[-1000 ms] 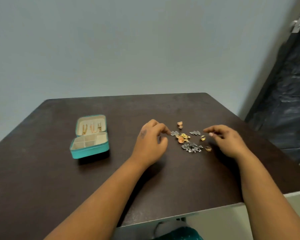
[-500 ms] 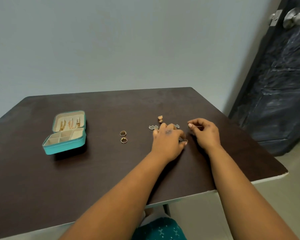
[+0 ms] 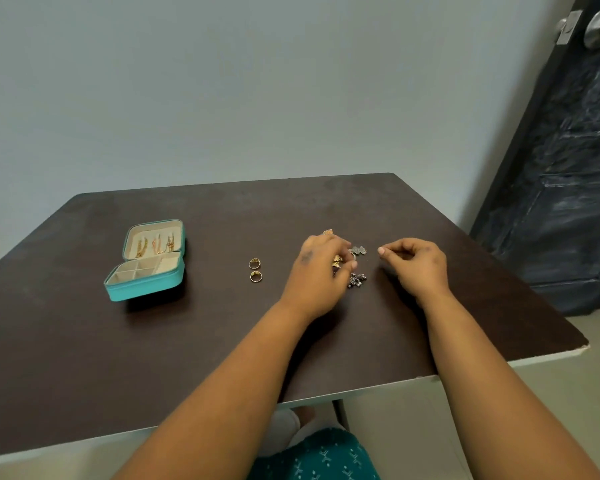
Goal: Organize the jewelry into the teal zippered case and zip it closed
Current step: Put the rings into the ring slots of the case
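Observation:
The teal zippered case (image 3: pixel 142 289) lies open at the table's left, with gold chains hanging in its lid and cream compartments in its base. Two gold rings (image 3: pixel 255 270) sit on the table between the case and my hands. My left hand (image 3: pixel 317 271) rests over the loose jewelry pile, its fingers curled round a gold piece (image 3: pixel 336 261). Silver pieces show beside it: one at the back (image 3: pixel 358 251) and a cluster in front (image 3: pixel 356 280). A small gold piece (image 3: pixel 327 232) peeks out behind my knuckles. My right hand (image 3: pixel 416 263) hovers just right of the pile, thumb and forefinger pinched together; nothing shows between them.
The dark brown table (image 3: pixel 187 341) stands against a pale wall. Its right edge is close to my right forearm. A dark door (image 3: pixel 575 168) with a metal knob stands at the far right. My teal patterned clothing (image 3: pixel 323 459) shows below the front edge.
Two gold rings now lie left of the pile, where there were none a second ago. My left hand has gone back onto the pile. The view has shifted.

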